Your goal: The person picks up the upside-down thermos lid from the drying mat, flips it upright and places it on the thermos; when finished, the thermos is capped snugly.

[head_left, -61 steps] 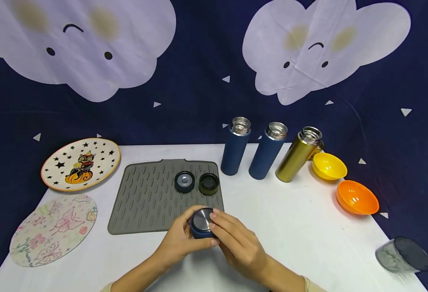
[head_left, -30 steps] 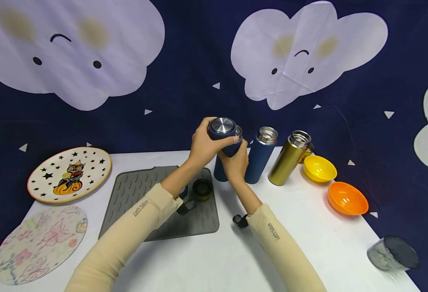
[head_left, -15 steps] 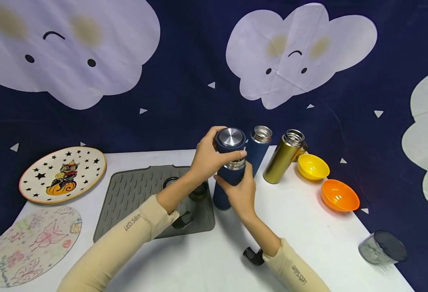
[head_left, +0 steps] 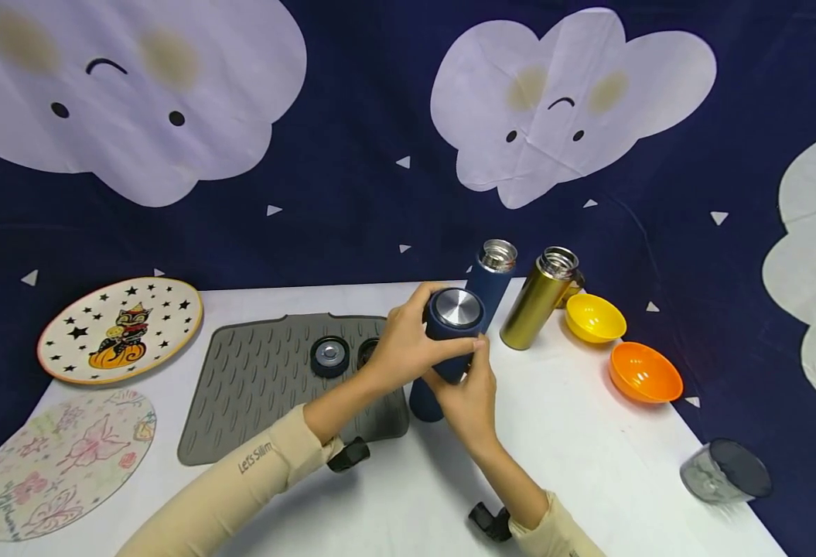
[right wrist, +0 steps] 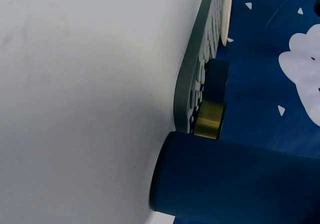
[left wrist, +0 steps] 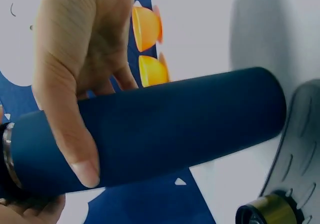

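Observation:
In the head view my left hand grips the dark blue lid, whose round top is silver, on the mouth of a blue bottle. Just below, my right hand holds the bottle's upper body. The left wrist view shows the right thumb across the bottle and a thin silver band between body and lid. The bottle's base is close to the grey mat's right edge. On the mat lie an upturned blue lid and an olive lid, partly hidden by my left hand.
Behind the hands stand another blue bottle and a gold bottle, both without lids. Yellow and orange bowls and a dark-topped cup line the right side. The grey mat, a cat plate and a butterfly mat are left.
Both hands went from the front to the leftmost blue bottle, the left carrying the lid. The right took the bottle and drew it nearer; the lid came down over its silver neck.

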Demonstrator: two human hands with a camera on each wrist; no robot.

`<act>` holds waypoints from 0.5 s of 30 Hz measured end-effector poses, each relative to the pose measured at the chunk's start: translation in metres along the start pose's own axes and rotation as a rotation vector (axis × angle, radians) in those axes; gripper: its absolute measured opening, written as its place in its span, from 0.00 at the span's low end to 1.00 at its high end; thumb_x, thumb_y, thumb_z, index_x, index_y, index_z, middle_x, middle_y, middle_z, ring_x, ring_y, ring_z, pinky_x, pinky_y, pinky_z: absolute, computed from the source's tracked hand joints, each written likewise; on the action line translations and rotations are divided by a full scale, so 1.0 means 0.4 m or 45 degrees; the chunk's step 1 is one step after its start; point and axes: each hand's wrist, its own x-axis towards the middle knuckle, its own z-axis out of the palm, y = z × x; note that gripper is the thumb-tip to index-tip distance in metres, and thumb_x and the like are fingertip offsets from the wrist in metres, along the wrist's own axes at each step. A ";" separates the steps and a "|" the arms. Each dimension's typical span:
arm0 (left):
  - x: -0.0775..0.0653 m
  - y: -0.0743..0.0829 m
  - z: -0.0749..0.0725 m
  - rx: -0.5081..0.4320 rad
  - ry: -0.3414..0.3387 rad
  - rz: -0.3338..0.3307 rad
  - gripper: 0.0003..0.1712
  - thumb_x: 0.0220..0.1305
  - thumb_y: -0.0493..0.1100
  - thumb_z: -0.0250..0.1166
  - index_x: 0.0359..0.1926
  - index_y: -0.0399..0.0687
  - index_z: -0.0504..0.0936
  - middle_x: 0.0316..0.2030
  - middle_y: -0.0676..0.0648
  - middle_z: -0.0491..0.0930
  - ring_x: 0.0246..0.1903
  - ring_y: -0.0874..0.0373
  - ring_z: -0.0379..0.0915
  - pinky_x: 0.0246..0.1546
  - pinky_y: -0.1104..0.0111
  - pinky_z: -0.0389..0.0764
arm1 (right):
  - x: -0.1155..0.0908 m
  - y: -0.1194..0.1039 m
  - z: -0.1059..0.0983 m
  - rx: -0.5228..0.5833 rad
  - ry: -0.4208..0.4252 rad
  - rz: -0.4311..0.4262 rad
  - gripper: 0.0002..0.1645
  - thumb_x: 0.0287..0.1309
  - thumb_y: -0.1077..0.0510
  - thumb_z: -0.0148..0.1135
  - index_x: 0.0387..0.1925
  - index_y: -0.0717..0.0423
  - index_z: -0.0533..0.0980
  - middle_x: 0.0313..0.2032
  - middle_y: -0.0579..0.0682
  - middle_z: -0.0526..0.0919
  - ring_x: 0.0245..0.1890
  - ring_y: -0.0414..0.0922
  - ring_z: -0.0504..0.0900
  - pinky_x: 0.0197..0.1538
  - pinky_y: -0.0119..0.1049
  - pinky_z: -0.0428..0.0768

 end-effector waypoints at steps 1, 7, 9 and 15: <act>0.001 -0.003 0.000 0.018 -0.011 0.008 0.38 0.48 0.48 0.80 0.60 0.50 0.73 0.45 0.51 0.85 0.41 0.61 0.82 0.44 0.67 0.82 | 0.000 0.000 0.000 -0.006 0.004 0.000 0.40 0.47 0.59 0.78 0.58 0.55 0.65 0.54 0.56 0.80 0.53 0.54 0.82 0.53 0.54 0.80; 0.005 -0.033 -0.008 0.045 -0.150 0.040 0.38 0.53 0.48 0.76 0.63 0.50 0.70 0.52 0.48 0.83 0.49 0.57 0.80 0.51 0.62 0.80 | 0.004 0.000 0.000 -0.017 0.019 -0.023 0.42 0.45 0.62 0.78 0.60 0.57 0.66 0.53 0.57 0.81 0.52 0.54 0.82 0.53 0.55 0.80; 0.008 -0.040 -0.011 0.020 -0.183 0.028 0.44 0.53 0.48 0.75 0.69 0.53 0.65 0.64 0.48 0.74 0.61 0.53 0.72 0.61 0.53 0.74 | 0.006 -0.001 -0.001 -0.014 -0.002 -0.019 0.42 0.46 0.62 0.78 0.61 0.57 0.65 0.54 0.56 0.81 0.54 0.54 0.81 0.54 0.55 0.79; 0.022 -0.041 -0.014 0.001 -0.146 0.031 0.59 0.48 0.51 0.78 0.76 0.54 0.54 0.65 0.43 0.66 0.65 0.50 0.65 0.66 0.49 0.68 | 0.007 -0.001 -0.003 -0.005 -0.035 0.011 0.41 0.46 0.60 0.78 0.60 0.58 0.65 0.52 0.56 0.80 0.54 0.53 0.80 0.55 0.54 0.77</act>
